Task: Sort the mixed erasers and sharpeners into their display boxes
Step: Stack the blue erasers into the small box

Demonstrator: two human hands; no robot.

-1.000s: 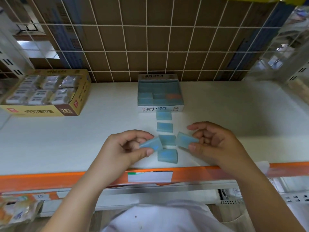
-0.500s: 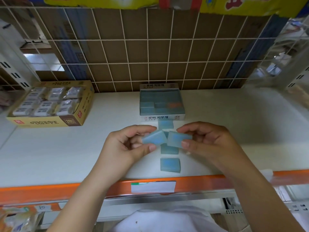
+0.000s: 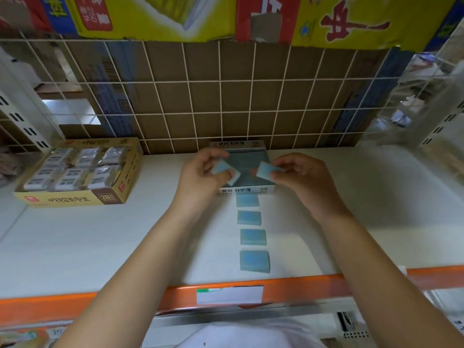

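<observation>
Blue erasers, one pinched in the left hand (image 3: pixel 200 172) and one in the right hand (image 3: pixel 296 175), hang directly over the open box (image 3: pixel 247 190), left slightly nearer.

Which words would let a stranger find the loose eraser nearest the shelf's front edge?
Start at the shelf's orange front rail. Just behind it, a column of four blue erasers runs back toward the blue display box. The front eraser is the one closest to the rail, farthest from both hands.
</observation>
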